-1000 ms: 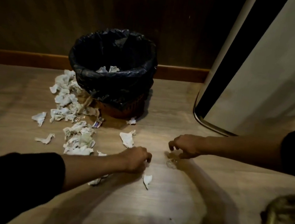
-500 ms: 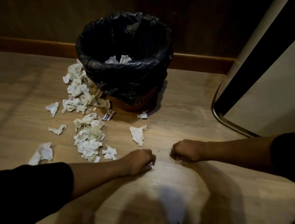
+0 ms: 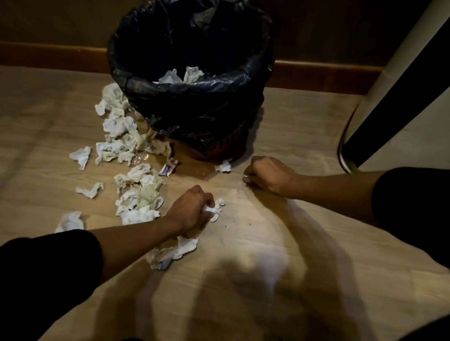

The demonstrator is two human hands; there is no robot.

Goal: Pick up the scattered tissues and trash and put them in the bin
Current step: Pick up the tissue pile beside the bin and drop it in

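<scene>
A bin (image 3: 197, 111) lined with a black bag stands on the wooden floor by the wall, with white tissues (image 3: 181, 75) inside. Several crumpled white tissues (image 3: 137, 188) lie scattered to its left and in front. My left hand (image 3: 191, 211) rests on the floor with its fingers closed around a crumpled tissue (image 3: 215, 208). Another tissue (image 3: 172, 251) lies just under that wrist. My right hand (image 3: 271, 175) is a fist on the floor right of the bin, closed on a small clear piece of trash (image 3: 246, 179). A small tissue (image 3: 223, 167) lies beside it.
A small printed wrapper (image 3: 168, 169) lies in front of the bin. A tall white and black appliance (image 3: 423, 94) with a chrome foot stands at the right. A wooden skirting board (image 3: 49, 55) runs along the dark wall behind.
The view has moved closer to the bin. My left hand has shifted left and closed on a tissue. My right hand has closed into a fist and moved toward the bin.
</scene>
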